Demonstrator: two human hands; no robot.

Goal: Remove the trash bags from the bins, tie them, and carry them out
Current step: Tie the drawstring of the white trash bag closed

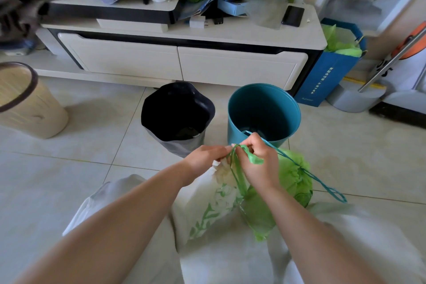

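A white trash bag with a green leaf print (214, 205) stands on the floor between my knees. Its green drawstring (239, 168) is pinched by both hands above the gathered mouth. My left hand (205, 159) grips the string at the bag's neck. My right hand (258, 163) holds a green loop of the same string. A green trash bag (297, 177) lies just right of it, its teal drawstring (322, 182) trailing over my right hand. Behind stand a teal bin (264, 113), bare inside, and a grey bin lined with a black bag (177, 113).
A beige bin (25, 104) stands at the left on the tiled floor. A low white TV cabinet (184, 60) runs across the back, with a phone (292, 15) and boxes on top. A blue paper bag holding green bags (332, 69) leans at its right end.
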